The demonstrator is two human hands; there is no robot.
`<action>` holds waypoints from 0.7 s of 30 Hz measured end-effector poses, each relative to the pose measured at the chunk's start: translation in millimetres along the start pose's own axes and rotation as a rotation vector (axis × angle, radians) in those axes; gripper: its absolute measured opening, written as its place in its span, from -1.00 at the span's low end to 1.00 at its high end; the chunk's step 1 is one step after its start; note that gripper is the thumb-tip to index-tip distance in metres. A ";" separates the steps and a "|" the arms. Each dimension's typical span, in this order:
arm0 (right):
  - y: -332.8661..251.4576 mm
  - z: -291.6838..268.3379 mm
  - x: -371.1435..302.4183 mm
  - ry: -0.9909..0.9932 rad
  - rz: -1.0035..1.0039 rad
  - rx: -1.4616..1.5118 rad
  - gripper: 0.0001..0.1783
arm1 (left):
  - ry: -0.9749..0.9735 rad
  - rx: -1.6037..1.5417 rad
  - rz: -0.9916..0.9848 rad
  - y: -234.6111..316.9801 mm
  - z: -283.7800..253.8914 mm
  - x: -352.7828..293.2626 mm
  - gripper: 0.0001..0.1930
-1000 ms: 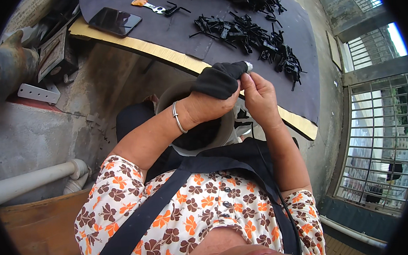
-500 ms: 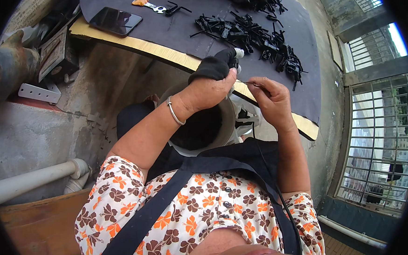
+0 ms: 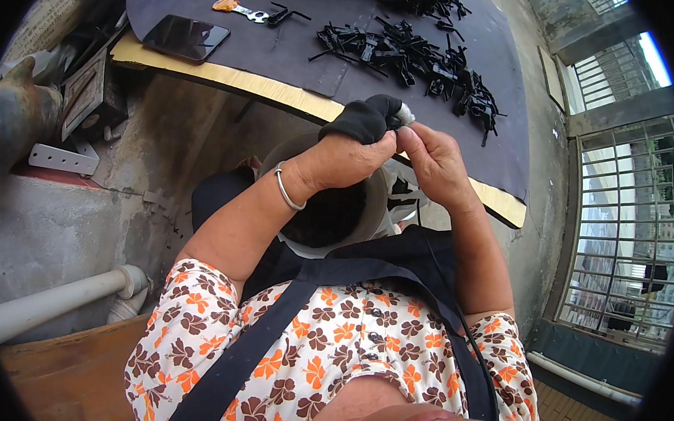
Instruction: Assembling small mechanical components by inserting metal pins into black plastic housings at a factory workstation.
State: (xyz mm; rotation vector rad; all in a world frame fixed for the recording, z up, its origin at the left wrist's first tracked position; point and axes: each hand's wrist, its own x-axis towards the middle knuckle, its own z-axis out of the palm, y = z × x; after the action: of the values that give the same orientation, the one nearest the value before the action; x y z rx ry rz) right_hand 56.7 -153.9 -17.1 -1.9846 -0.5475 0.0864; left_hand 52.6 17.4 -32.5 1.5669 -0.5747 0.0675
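Note:
My left hand (image 3: 355, 154), with a black cloth glove (image 3: 356, 122) over part of its fingers and white at a fingertip, is closed in front of the table's edge. A small dark piece is mostly hidden in its fingers. Pressed up against it, my right hand (image 3: 436, 162) is closed in a pinch with thumb and forefinger meeting the left fingertips. Whatever the right fingers grip is covered. Beyond both hands, a pile of small black parts with thin rods (image 3: 412, 55) lies on the dark table cover (image 3: 281, 56).
A phone (image 3: 186, 37) lies at the table's left, near a flat metal tool with an orange end (image 3: 246, 12) and a single black part (image 3: 288, 15). Below my hands stands a pale bucket (image 3: 332, 249) with dark contents. A barred window (image 3: 623, 224) is at right.
My right hand has moved up and left until its fingers meet my left hand. The thin dark rod seen between the hands is now hidden. My left hand shifted slightly.

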 end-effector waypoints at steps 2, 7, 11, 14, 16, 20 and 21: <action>0.3 2.4 1.2 -0.015 0.100 -0.031 -0.68 | 0.049 0.115 0.190 -10.0 3.5 0.7 -0.83; -0.6 17.2 1.1 0.044 0.155 0.090 -0.66 | 0.112 0.351 0.379 -11.5 4.2 -2.1 -0.94; -3.9 3.2 6.2 -0.110 0.313 0.284 -0.65 | 0.131 0.373 0.275 -3.3 4.0 -6.2 -0.89; 2.7 -20.1 14.2 -0.046 0.184 -0.083 -0.65 | 0.116 0.481 0.304 1.7 -10.0 -0.8 -0.87; 7.2 -27.2 30.7 0.170 0.132 -0.292 -0.65 | 0.075 0.553 0.359 -4.6 -17.5 2.8 -0.85; 9.8 -22.7 73.0 0.280 0.123 -0.660 -0.61 | 0.080 0.633 0.436 -3.1 -11.3 0.2 -0.84; 17.0 -19.7 80.4 0.282 0.110 -0.741 -0.64 | 0.049 0.608 0.330 -2.4 -11.3 -0.5 -0.83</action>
State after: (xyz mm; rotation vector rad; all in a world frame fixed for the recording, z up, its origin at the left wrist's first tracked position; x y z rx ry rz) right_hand 140.1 -143.3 -8.5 -2.6846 -0.3009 -0.3763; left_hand 56.5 28.2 -33.7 2.0310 -0.8179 0.5738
